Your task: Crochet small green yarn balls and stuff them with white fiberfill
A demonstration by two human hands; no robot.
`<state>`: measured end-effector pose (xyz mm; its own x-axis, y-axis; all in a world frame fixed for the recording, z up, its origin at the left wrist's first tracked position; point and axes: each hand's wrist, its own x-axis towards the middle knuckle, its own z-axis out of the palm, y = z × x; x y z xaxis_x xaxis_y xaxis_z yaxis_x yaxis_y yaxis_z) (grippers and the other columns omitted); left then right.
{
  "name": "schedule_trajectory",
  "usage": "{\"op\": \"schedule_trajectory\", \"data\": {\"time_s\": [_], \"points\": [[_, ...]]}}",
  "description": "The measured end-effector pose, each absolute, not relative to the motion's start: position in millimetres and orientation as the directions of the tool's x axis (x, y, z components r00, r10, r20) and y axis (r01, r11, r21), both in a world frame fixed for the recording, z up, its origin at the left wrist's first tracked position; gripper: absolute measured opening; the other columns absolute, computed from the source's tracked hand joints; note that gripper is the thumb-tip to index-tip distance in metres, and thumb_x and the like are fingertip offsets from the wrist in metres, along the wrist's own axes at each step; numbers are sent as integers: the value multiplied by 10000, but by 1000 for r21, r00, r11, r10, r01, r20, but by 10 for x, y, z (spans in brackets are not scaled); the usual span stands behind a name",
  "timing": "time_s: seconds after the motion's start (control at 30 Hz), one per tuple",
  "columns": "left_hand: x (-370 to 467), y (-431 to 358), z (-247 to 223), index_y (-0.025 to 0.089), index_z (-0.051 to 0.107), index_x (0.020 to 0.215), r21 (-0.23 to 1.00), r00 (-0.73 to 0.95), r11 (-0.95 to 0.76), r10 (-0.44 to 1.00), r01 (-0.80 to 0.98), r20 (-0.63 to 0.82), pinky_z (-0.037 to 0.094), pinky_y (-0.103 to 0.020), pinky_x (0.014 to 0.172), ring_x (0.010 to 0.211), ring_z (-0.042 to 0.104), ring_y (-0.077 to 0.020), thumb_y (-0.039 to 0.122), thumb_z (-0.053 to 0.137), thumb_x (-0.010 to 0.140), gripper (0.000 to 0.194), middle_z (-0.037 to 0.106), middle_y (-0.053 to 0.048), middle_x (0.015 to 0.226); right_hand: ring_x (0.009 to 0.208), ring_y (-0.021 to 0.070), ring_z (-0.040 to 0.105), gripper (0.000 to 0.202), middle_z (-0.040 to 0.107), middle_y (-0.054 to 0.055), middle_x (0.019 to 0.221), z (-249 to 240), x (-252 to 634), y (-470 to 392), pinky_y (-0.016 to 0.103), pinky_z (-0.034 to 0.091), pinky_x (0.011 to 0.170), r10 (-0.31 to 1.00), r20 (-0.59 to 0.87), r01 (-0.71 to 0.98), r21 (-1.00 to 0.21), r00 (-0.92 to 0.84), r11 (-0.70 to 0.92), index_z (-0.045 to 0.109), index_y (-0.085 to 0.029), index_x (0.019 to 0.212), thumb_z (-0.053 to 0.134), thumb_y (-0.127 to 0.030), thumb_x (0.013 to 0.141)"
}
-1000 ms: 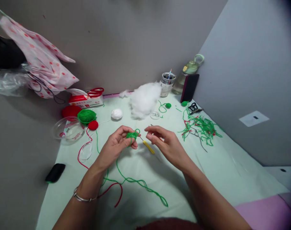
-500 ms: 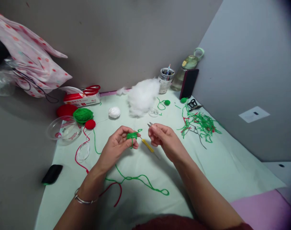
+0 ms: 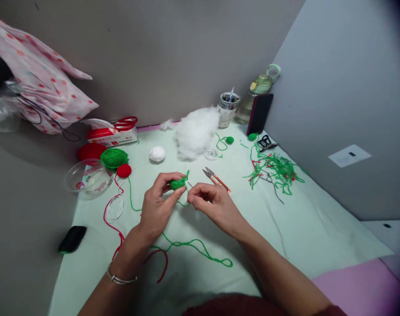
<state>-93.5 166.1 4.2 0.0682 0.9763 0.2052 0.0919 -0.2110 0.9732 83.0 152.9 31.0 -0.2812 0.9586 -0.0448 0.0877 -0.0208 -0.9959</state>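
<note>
My left hand (image 3: 158, 199) is closed round a small green crocheted piece (image 3: 177, 184), with its thumb along the near side and a loop of yarn standing up at the top. Just to its right, my right hand (image 3: 211, 202) pinches a crochet hook (image 3: 190, 184); only a thin metal end shows, and its handle is hidden behind the fingers. A green strand hangs between the two hands. Orange-handled thread snips (image 3: 216, 179) lie on the table just beyond my right hand.
White stuffing (image 3: 196, 134) sits at the back beside a can of pens (image 3: 228, 109). Yarn balls in white (image 3: 157, 154), green (image 3: 114, 158) and red (image 3: 124, 170) stand left. Yarn scraps (image 3: 279, 171) lie right. A looped green strand (image 3: 200, 248) crosses the front.
My right hand has let go of the snips, which now lie on the table, and has moved left to the crocheted piece. The yellow hook handle no longer shows. My left hand has turned the piece.
</note>
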Motion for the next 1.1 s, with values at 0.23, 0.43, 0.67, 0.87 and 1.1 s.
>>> {"op": "schedule_trajectory", "data": {"time_s": [0.23, 0.43, 0.67, 0.87, 1.1], "points": [[-949, 1666, -29, 235, 680, 1074, 980, 83, -190, 979, 53, 185, 560, -363, 1007, 1136, 704, -234, 282, 758, 922, 178, 767, -61, 1166, 628, 109, 438, 151, 545, -36, 668, 447, 802, 1377, 259, 371, 597, 862, -72, 73, -996, -502, -41, 677, -197, 744, 691, -254, 884], [-945, 1671, 11, 231, 673, 1043, 992, 79, -123, 989, -35, 125, 562, -345, 983, 1061, 715, -207, 284, 787, 897, 193, 774, -53, 1156, 689, 132, 548, 301, 639, -11, 738, 426, 968, 1482, 266, 427, 660, 779, -89, 231, -970, -621, 74, 675, -198, 817, 616, -425, 1006], [-962, 1724, 114, 220, 632, 997, 954, 22, 37, 999, -298, -32, 588, -313, 832, 778, 719, -140, 329, 804, 861, 245, 787, -43, 1076, 817, 205, 629, 233, 696, 92, 1015, 44, 1155, 1639, 283, 285, 624, 953, -210, 881, -463, -217, 99, 611, -185, 876, 834, -248, 848], [-982, 1725, 183, 208, 637, 965, 923, 5, 97, 995, -372, -103, 579, -274, 749, 732, 702, -128, 363, 830, 825, 283, 790, -47, 1027, 698, 147, 607, 179, 659, 20, 755, -77, 1187, 1719, 271, 376, 627, 953, -185, 761, -646, -239, 66, 567, -195, 761, 588, -127, 925], [-926, 1682, 133, 216, 657, 976, 933, 124, 120, 989, -340, -82, 611, -317, 847, 805, 732, -145, 296, 841, 833, 247, 779, -47, 1092, 602, 119, 666, 306, 707, -5, 801, 127, 1249, 1691, 243, 512, 553, 988, -108, -257, -957, -109, -133, 668, -202, 939, 852, -384, 777]]}}
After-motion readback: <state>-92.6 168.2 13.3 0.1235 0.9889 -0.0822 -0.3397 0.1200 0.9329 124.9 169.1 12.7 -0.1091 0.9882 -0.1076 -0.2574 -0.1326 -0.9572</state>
